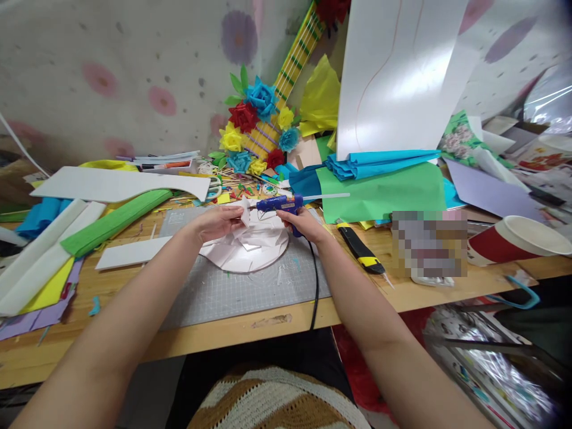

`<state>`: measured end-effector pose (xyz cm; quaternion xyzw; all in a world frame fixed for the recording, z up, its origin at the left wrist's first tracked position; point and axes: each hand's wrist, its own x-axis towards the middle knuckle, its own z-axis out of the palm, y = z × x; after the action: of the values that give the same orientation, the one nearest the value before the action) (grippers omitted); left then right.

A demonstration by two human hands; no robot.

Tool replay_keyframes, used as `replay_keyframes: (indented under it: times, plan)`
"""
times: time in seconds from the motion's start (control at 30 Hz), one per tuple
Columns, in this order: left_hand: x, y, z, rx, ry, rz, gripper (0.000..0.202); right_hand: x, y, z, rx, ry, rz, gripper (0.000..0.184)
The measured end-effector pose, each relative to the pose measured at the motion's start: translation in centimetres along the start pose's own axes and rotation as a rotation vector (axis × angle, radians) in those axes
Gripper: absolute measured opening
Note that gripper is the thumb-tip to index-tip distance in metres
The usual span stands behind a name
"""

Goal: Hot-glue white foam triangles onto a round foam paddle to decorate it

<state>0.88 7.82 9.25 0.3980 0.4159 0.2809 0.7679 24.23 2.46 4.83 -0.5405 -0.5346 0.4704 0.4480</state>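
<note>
Left hand: the left hand (218,223) is closed in a pinch, thumb against fingers, on a white paper piece (245,214) held upright just above the disc.
Right hand: the right hand (305,224) is wrapped round the grip of a blue glue gun (277,204); the trigger finger cannot be made out from this angle.
Glue gun: it is level, with the nozzle pointing to 9 o'clock and appearing to touch the white paper piece. A pale glue stick (328,195) juts from its back toward 3 o'clock.
Cord: a black cord (315,286) drops from the gun toward 6 o'clock and over the worktop edge.
Disc: a white disc (263,253) heaped with folded white paper lies directly under both hands.
Mat: a grey cutting mat (250,292) lies beneath the disc, spreading toward 6 o'clock.
Knife: a yellow-and-black utility knife (360,250) lies on the bare wooden worktop (402,286) at 4 o'clock of the right hand, near it but apart.
Cup: a red paper cup (513,239) lies tipped on its side at 3 o'clock, well apart.
Green sheet: a green sheet (384,192) lies at 2 o'clock, with folded blue crepe paper (379,163) along its far edge.
Flowers: paper flowers (257,128) in red, blue and yellow cluster at 12 o'clock against the wall.
Green fold: a folded green strip (111,223) lies at 9 o'clock among white strips.
</note>
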Motion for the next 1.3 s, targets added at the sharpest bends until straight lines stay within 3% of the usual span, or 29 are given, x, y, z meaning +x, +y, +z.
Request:
replay_keyframes:
  times: [0.2, 0.5, 0.8, 1.3]
  plan:
    - [0.0, 0.2, -0.3, 0.002, -0.044, -0.037, 0.015, 0.3, 0.2, -0.3, 0.028, 0.059, -0.043, 0.046]
    - [-0.2, 0.3, 0.2, 0.033, 0.017, -0.058, 0.021, -0.2, -0.6, -0.1, 0.134, -0.026, -0.083, 0.047]
    - [0.2, 0.2, 0.0, 0.005, 0.015, -0.051, 0.013, -0.1, -0.4, -0.3, -0.004, 0.005, -0.052, 0.047]
    - [0.2, 1.1, 0.6, 0.016, 0.055, -0.001, 0.012, -1.0, -1.2, -0.5, -0.016, -0.211, -0.028, 0.043]
